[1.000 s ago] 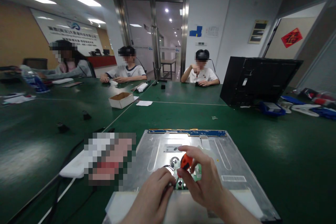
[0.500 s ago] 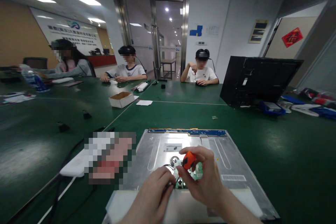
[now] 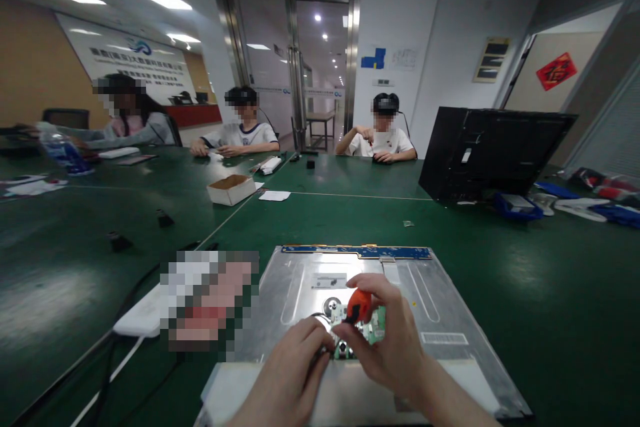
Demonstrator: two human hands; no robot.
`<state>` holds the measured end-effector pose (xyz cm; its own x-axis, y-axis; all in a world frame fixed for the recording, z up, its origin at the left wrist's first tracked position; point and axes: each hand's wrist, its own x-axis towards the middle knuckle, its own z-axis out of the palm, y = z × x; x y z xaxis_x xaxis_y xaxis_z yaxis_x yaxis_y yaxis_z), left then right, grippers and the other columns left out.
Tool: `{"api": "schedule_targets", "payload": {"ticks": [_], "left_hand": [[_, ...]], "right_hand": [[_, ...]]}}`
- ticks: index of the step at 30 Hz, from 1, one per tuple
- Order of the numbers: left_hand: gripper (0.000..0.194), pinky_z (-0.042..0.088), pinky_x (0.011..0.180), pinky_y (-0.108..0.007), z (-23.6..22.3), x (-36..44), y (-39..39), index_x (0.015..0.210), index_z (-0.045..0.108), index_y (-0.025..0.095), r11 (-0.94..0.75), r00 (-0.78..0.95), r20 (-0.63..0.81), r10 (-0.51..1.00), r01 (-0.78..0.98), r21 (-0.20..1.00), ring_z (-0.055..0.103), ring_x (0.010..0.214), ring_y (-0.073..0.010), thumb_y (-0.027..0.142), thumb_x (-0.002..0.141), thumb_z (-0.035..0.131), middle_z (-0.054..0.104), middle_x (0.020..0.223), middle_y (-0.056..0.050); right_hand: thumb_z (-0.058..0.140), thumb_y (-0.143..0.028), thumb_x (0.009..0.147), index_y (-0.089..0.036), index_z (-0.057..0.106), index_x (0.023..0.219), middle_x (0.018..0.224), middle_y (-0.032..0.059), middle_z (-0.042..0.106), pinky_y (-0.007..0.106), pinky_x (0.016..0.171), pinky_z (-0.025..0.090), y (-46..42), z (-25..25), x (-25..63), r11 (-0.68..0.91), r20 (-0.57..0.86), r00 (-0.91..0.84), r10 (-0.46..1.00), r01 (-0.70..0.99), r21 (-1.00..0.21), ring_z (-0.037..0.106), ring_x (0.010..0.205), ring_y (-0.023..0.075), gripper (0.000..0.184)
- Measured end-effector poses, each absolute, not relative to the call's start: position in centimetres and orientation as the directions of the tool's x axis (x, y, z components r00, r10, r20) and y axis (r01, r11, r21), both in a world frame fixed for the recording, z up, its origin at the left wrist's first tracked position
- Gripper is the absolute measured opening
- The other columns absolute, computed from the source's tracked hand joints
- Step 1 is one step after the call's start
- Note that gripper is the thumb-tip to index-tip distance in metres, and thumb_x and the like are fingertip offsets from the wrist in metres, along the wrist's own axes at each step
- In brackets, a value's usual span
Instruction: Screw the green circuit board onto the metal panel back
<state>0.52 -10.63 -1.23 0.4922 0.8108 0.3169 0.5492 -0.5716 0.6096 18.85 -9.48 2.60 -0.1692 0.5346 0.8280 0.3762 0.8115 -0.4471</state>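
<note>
Head view: I observe the right hand (image 3: 393,340) clamped on an orange-and-black tool (image 3: 361,307), thumb on the near side, fingers arched over the far side. The tool is located above the green circuit board (image 3: 379,328), at the middle of the metal panel (image 3: 450,307). Its long axis is tilted: orange end up and to the right, black portion down and to the left, towards the board. The tip is hidden; I cannot confirm contact. The left hand (image 3: 300,353) lies beside the board's left edge, fingers bunched; I cannot tell whether they grip anything. The hands are apart, near each other. A blue circuit strip (image 3: 357,253) runs along the panel's far edge.
</note>
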Motion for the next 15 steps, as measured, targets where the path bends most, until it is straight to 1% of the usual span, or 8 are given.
{"api": "schedule_targets", "payload": {"ticks": [1, 3, 7, 11, 12, 13, 15], "left_hand": [[0.017, 0.05, 0.076, -0.032, -1.14, 0.56, -10.62, 0.089, 0.058, 0.021, -0.568, 0.492, 0.311, 0.813, 0.552, 0.611, 0.06, 0.087, -0.0226, 0.016, 0.09, 0.042, 0.062, 0.094, -0.008], [0.018, 0.051, 0.075, -0.031, -0.92, 0.65, -10.63, 0.087, 0.059, 0.021, -0.562, 0.496, 0.298, 0.816, 0.556, 0.612, 0.06, 0.085, -0.0226, 0.016, 0.089, 0.042, 0.062, 0.093, -0.008], [0.019, 0.05, 0.075, -0.031, -0.7, 0.76, -10.67, 0.087, 0.059, 0.021, -0.56, 0.499, 0.294, 0.815, 0.551, 0.619, 0.06, 0.085, -0.022, 0.014, 0.089, 0.042, 0.063, 0.093, -0.007], [0.017, 0.05, 0.074, -0.031, -0.81, 0.76, -10.66, 0.087, 0.058, 0.021, -0.563, 0.498, 0.3, 0.814, 0.547, 0.62, 0.06, 0.085, -0.0217, 0.013, 0.088, 0.042, 0.063, 0.093, -0.007], [0.017, 0.05, 0.074, -0.031, -0.8, 0.76, -10.66, 0.087, 0.058, 0.021, -0.564, 0.496, 0.303, 0.814, 0.546, 0.619, 0.061, 0.085, -0.0217, 0.013, 0.088, 0.043, 0.063, 0.092, -0.007], [0.017, 0.05, 0.075, -0.031, -0.75, 0.76, -10.65, 0.087, 0.058, 0.021, -0.565, 0.493, 0.307, 0.814, 0.546, 0.619, 0.061, 0.086, -0.0218, 0.014, 0.088, 0.043, 0.063, 0.092, -0.007], [0.017, 0.051, 0.075, -0.031, -0.57, 0.77, -10.67, 0.087, 0.059, 0.021, -0.564, 0.491, 0.309, 0.815, 0.547, 0.619, 0.061, 0.086, -0.022, 0.014, 0.088, 0.043, 0.063, 0.093, -0.008]], "right_hand": [[0.059, -0.024, 0.086, -0.023, 0.038, 0.124, 0.104, 0.0086, 0.06, 0.028, 0.056, 0.054, -9.38, 2.51, 18.79, 0.816, 0.839, -0.147, 0.524, 0.368, -0.445, 0.062, 0.075, 0.0169, 0.043], [0.058, -0.022, 0.087, -0.024, 0.041, 0.123, 0.106, 0.0083, 0.058, 0.029, 0.059, 0.054, -9.26, 2.41, 18.77, 0.826, 0.849, -0.148, 0.508, 0.363, -0.431, 0.062, 0.077, 0.0169, 0.04], [0.05, -0.016, 0.09, -0.025, 0.044, 0.131, 0.113, 0.0092, 0.054, 0.032, 0.066, 0.056, -9.48, 2.54, 19.13, 0.815, 0.807, -0.239, 0.539, 0.391, -0.428, 0.062, 0.077, 0.0156, 0.043], [0.042, -0.013, 0.091, -0.022, 0.041, 0.137, 0.118, 0.0115, 0.058, 0.034, 0.074, 0.057, -9.77, 2.84, 19.32, 0.82, 0.777, -0.321, 0.541, 0.406, -0.404, 0.064, 0.094, 0.0198, 0.047], [0.043, -0.014, 0.091, -0.022, 0.04, 0.136, 0.116, 0.0112, 0.06, 0.034, 0.074, 0.057, -9.77, 2.87, 19.28, 0.822, 0.786, -0.312, 0.534, 0.407, -0.398, 0.064, 0.094, 0.0199, 0.046], [0.046, -0.016, 0.09, -0.021, 0.04, 0.134, 0.112, 0.0104, 0.063, 0.033, 0.072, 0.057, -9.74, 2.87, 19.21, 0.822, 0.799, -0.285, 0.529, 0.407, -0.398, 0.065, 0.09, 0.0192, 0.045], [0.054, -0.021, 0.088, -0.023, 0.04, 0.128, 0.104, 0.0081, 0.066, 0.03, 0.063, 0.057, -9.65, 2.73, 19.02, 0.821, 0.833, -0.206, 0.513, 0.4, -0.407, 0.065, 0.077, 0.0168, 0.042]]}}
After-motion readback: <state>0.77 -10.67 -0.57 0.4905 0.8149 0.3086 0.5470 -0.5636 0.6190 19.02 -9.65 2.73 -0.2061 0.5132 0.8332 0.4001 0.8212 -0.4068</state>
